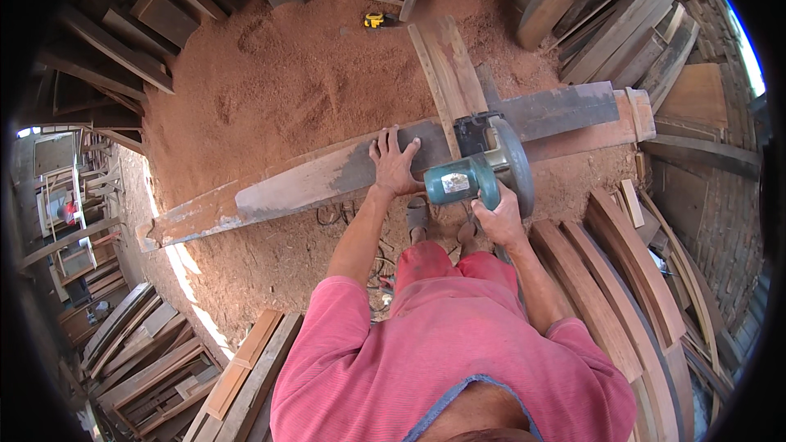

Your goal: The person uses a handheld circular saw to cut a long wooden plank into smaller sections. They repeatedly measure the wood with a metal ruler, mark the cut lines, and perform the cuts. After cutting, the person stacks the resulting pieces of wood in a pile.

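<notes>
A long grey-brown board (299,180) lies crosswise in front of me, on top of a longer reddish plank (196,217). My left hand (395,168) presses on the board with its fingers spread, just left of a green circular saw (450,182). The saw rests over the board, its round guard to the right. My right hand (499,219) is wrapped round the saw's rear handle. A shorter piece of wood (454,65) extends from beside the saw toward the far side. The saw blade and the cutting point are hidden.
Reddish sawdust (278,82) covers the ground beyond the board. A yellow and black tape measure (374,20) and a wooden try square (408,6) lie on it. Curved timbers (589,295) are stacked at my right, more boards (250,360) at lower left. Cables (381,266) lie near my feet.
</notes>
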A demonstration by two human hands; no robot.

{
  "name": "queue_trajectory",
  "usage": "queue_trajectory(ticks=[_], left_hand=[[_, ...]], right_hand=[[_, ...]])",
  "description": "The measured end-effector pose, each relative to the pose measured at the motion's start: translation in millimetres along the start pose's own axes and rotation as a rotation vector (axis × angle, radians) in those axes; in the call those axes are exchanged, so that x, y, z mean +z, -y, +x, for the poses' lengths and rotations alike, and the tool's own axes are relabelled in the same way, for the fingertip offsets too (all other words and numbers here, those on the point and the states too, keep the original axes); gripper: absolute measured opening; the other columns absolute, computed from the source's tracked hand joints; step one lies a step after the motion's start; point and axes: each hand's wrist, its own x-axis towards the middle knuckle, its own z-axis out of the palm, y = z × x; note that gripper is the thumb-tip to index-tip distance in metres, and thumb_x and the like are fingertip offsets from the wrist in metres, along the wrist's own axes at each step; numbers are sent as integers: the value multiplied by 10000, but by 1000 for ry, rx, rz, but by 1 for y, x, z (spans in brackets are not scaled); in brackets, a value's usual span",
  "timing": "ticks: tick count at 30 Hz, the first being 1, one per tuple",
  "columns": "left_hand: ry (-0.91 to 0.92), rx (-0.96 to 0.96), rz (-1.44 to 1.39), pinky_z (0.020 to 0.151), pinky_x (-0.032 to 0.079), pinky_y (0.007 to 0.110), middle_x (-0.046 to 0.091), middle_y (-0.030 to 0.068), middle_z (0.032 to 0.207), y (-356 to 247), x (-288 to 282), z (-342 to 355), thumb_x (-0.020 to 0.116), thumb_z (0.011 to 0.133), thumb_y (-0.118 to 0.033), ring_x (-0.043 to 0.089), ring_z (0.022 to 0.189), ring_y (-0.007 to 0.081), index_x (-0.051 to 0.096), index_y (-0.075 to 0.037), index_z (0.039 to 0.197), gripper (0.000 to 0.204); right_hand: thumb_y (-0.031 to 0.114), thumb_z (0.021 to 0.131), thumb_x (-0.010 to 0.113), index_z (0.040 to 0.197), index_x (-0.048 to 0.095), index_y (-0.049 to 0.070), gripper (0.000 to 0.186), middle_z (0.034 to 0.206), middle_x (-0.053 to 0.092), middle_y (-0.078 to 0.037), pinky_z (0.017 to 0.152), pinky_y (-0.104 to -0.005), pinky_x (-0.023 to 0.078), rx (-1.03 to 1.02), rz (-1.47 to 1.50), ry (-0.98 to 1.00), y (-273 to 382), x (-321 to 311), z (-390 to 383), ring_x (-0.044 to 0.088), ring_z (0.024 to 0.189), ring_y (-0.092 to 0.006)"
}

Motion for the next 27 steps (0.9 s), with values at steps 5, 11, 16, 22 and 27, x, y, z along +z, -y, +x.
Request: queue_trajectory(ticks=[5, 11, 16, 22, 27], left_hand=[[10, -12, 19, 1215, 120, 709, 213, 268, 1646, -1, -1, 0, 962, 510, -503, 128, 1546, 511, 552, -212, 1465, 1079], [-37, 20, -3, 1187, 145, 722, 234, 274, 1628, 0, 2, -1, 979, 490, -436, 154, 1527, 526, 539, -213, 1450, 1080], [-10, 22, 19, 1194, 140, 716, 225, 277, 1626, 1, 2, 0, 986, 485, -473, 152, 1525, 528, 531, -217, 1463, 1108], [-67, 57, -20, 1161, 174, 731, 260, 277, 1608, 3, 5, -1, 986, 480, -392, 187, 1508, 536, 536, -210, 1441, 1077], [-58, 54, -4, 1173, 163, 730, 241, 284, 1612, 4, 7, -1, 992, 473, -438, 175, 1512, 538, 533, -216, 1447, 1099]], right_hand=[[66, 841, 681, 1123, 680, -31, 299, 869, 713, -131, 814, -357, 546, -20, -10, 3, 0, 1, 6, 682, 816, -192], [89, 834, 684, 1109, 680, -26, 298, 830, 688, -110, 778, -365, 538, -26, -15, 5, 1, 2, 10, 651, 772, -187], [95, 829, 684, 1107, 677, -30, 305, 823, 678, -109, 769, -373, 532, -31, -29, -2, -3, 3, 15, 633, 759, -194], [86, 834, 682, 1118, 678, -38, 310, 875, 708, -137, 810, -375, 537, -37, -14, 11, 9, 2, 17, 663, 811, -210], [82, 840, 684, 1123, 681, -40, 308, 914, 726, -155, 834, -373, 540, -33, -10, 20, 8, 2, 19, 683, 848, -215]])
